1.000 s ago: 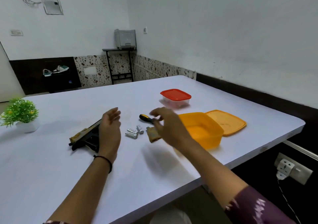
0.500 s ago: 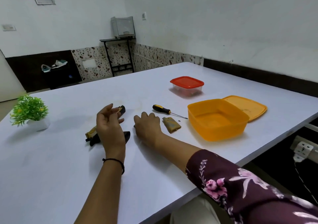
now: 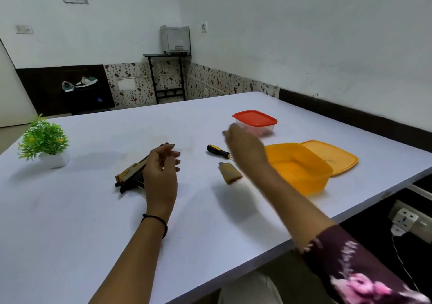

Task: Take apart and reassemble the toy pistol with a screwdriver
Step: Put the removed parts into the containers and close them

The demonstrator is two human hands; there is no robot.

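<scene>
The tan and black toy pistol (image 3: 129, 174) lies on the white table (image 3: 70, 222), its muzzle pointing away from me. My left hand (image 3: 161, 172) hovers over its middle with loosely curled, parted fingers and holds nothing. My right hand (image 3: 245, 147) is raised and blurred, closed in a fist above the yellow-and-black screwdriver (image 3: 217, 151). The batteries no longer lie on the table and are hidden in that fist. A tan cover piece (image 3: 230, 176) lies just below the screwdriver.
An open orange container (image 3: 301, 170) stands at the right with its lid (image 3: 332, 156) beside it. Behind them is a clear box with a red lid (image 3: 254, 117). A small potted plant (image 3: 44, 140) stands far left. The table's edge runs near me and to the right.
My right hand came down on the batteries, closed, and has lifted up and to the right; the batteries are gone from the table. My left hand stays by the pistol.
</scene>
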